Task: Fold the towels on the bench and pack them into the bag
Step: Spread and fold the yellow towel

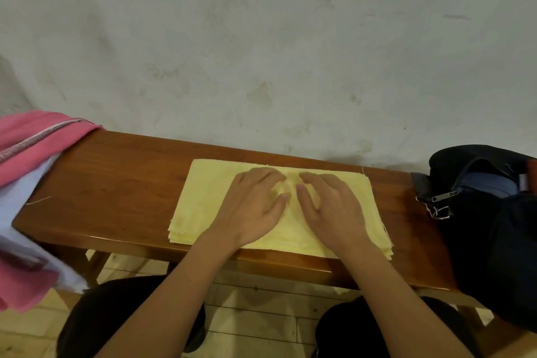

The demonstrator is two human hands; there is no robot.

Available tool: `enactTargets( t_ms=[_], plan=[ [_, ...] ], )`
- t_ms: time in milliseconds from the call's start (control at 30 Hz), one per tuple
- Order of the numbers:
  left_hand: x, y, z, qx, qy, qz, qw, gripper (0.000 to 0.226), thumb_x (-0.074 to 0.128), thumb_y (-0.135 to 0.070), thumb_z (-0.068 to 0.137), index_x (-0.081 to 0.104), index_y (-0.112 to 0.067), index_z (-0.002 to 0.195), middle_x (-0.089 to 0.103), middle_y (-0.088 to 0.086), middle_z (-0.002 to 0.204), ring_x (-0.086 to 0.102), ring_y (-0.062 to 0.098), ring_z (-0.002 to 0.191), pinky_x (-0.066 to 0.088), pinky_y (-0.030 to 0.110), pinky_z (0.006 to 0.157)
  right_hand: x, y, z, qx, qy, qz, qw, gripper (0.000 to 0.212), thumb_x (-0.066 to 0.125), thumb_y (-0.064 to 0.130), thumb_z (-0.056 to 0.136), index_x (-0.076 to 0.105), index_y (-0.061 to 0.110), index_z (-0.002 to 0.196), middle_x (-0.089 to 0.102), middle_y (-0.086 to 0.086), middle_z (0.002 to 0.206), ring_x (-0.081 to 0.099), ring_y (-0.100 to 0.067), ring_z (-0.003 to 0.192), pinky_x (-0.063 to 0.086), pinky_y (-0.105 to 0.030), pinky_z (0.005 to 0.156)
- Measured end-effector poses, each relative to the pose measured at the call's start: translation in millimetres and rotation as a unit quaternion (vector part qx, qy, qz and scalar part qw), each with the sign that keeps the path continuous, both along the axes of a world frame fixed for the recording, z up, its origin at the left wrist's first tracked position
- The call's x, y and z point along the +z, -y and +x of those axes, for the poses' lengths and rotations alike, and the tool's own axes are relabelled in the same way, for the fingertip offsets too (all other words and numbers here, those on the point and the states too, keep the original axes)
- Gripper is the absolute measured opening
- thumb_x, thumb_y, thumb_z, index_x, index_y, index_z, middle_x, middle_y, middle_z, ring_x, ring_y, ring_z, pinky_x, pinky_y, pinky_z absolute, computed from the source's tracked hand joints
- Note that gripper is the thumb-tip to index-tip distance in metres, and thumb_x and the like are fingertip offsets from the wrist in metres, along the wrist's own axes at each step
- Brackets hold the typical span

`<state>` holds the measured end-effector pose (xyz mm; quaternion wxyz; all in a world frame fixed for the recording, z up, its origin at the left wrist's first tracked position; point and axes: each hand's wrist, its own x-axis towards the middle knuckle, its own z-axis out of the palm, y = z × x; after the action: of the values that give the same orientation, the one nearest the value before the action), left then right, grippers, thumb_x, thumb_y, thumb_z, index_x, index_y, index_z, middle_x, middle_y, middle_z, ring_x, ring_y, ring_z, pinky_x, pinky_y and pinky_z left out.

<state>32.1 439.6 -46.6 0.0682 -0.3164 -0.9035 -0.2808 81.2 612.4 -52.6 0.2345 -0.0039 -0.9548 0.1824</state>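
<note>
A pale yellow towel [200, 200] lies folded in several layers on the brown wooden bench [110, 183]. My left hand [252, 206] and my right hand [331, 209] press flat on its middle, side by side, fingers spread toward the wall. A dark bag [491, 212] sits at the bench's right end, its top unzipped and gaping. A pink towel [35, 136] and a white towel [20, 200] hang in a heap over the bench's left end.
A stained grey wall [261, 52] rises directly behind the bench. Bare wood shows between the yellow towel and the heap on the left. My dark-clad knees [116, 314] sit below the bench's front edge, over a light wooden floor [255, 320].
</note>
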Motion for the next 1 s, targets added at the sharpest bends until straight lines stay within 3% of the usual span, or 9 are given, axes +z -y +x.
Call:
enactTargets(
  t_ms=[67, 100, 167, 200, 300, 467, 800, 1000],
  plan=[
    [-3.8, -10.0, -8.0, 0.021, -0.011, -0.063, 0.998, 0.053, 0.034, -0.042, 0.101, 0.035, -0.021, 0.151, 0.033, -0.005, 0.157, 0.025, 0.01, 0.146, 0.014, 0.029, 0.119, -7.2, 12.1, -12.1, 0.006, 0.089, 0.056, 0.994, 0.059, 0.02, 0.049, 0.103, 0.039, 0.019, 0.151, 0.045, 0.0, 0.152, 0.039, -0.015, 0.141, 0.028, -0.029, 0.115],
    [-8.3, -13.9, -11.8, 0.034, -0.006, -0.097, 0.995, 0.056, 0.03, -0.04, 0.103, 0.022, -0.022, 0.156, 0.02, -0.005, 0.163, 0.012, 0.01, 0.15, 0.007, 0.031, 0.122, -11.1, 16.8, -18.3, 0.011, 0.132, 0.077, 0.988, 0.065, 0.005, 0.05, 0.101, 0.021, 0.022, 0.157, 0.028, 0.001, 0.162, 0.023, -0.013, 0.15, 0.017, -0.03, 0.121],
    [-17.2, -19.4, -15.7, 0.054, 0.02, -0.16, 0.985, 0.058, 0.02, -0.041, 0.105, 0.003, -0.025, 0.158, 0.0, -0.006, 0.165, -0.005, 0.01, 0.151, -0.001, 0.038, 0.124, -19.5, 20.0, -27.4, 0.015, 0.193, 0.114, 0.974, 0.071, -0.018, 0.05, 0.09, -0.006, 0.027, 0.156, 0.002, 0.004, 0.167, -0.002, -0.012, 0.153, 0.003, -0.036, 0.125],
    [-21.0, -20.8, -16.2, 0.059, 0.031, -0.187, 0.98, 0.058, 0.014, -0.043, 0.104, -0.003, -0.027, 0.157, -0.005, -0.007, 0.165, -0.009, 0.011, 0.151, -0.003, 0.041, 0.124, -22.4, 19.2, -29.7, 0.014, 0.214, 0.12, 0.969, 0.074, -0.023, 0.051, 0.085, -0.012, 0.029, 0.155, -0.005, 0.005, 0.167, -0.008, -0.012, 0.153, -0.001, -0.037, 0.125],
    [-26.4, -18.8, -16.3, 0.071, 0.044, -0.241, 0.967, 0.06, 0.003, -0.051, 0.102, -0.008, -0.03, 0.156, -0.012, -0.007, 0.164, -0.015, 0.014, 0.15, -0.005, 0.047, 0.122, -26.8, 13.4, -31.1, 0.004, 0.246, 0.124, 0.961, 0.07, -0.019, 0.054, 0.091, -0.011, 0.032, 0.156, -0.012, 0.007, 0.166, -0.016, -0.013, 0.151, -0.007, -0.04, 0.124],
    [-27.2, 1.8, -20.3, 0.086, 0.046, -0.252, 0.963, 0.07, -0.001, -0.066, 0.093, -0.008, -0.035, 0.156, -0.015, -0.008, 0.163, -0.018, 0.016, 0.15, -0.006, 0.048, 0.122, -26.0, -0.5, -29.0, -0.008, 0.266, 0.133, 0.955, 0.069, -0.005, 0.065, 0.093, -0.015, 0.037, 0.155, -0.019, 0.009, 0.164, -0.021, -0.014, 0.15, -0.008, -0.042, 0.124],
    [-32.7, 46.7, -32.8, 0.122, 0.056, -0.24, 0.961, 0.072, -0.003, -0.072, 0.09, -0.013, -0.039, 0.154, -0.022, -0.005, 0.161, -0.025, 0.018, 0.147, -0.012, 0.047, 0.121, -24.3, -45.6, -8.3, -0.053, 0.274, 0.112, 0.954, 0.078, -0.014, 0.074, 0.085, -0.017, 0.037, 0.154, -0.02, 0.008, 0.163, -0.021, -0.012, 0.149, -0.008, -0.037, 0.124],
    [-31.1, 56.3, -33.0, 0.144, 0.056, -0.238, 0.959, 0.082, -0.012, -0.076, 0.081, -0.015, -0.039, 0.153, -0.022, -0.004, 0.162, -0.023, 0.018, 0.148, -0.01, 0.049, 0.121, -20.0, -64.7, 3.1, -0.095, 0.295, 0.081, 0.947, 0.08, -0.005, 0.074, 0.087, -0.011, 0.034, 0.157, -0.02, 0.003, 0.164, -0.02, -0.013, 0.149, -0.005, -0.037, 0.123]
  ],
)
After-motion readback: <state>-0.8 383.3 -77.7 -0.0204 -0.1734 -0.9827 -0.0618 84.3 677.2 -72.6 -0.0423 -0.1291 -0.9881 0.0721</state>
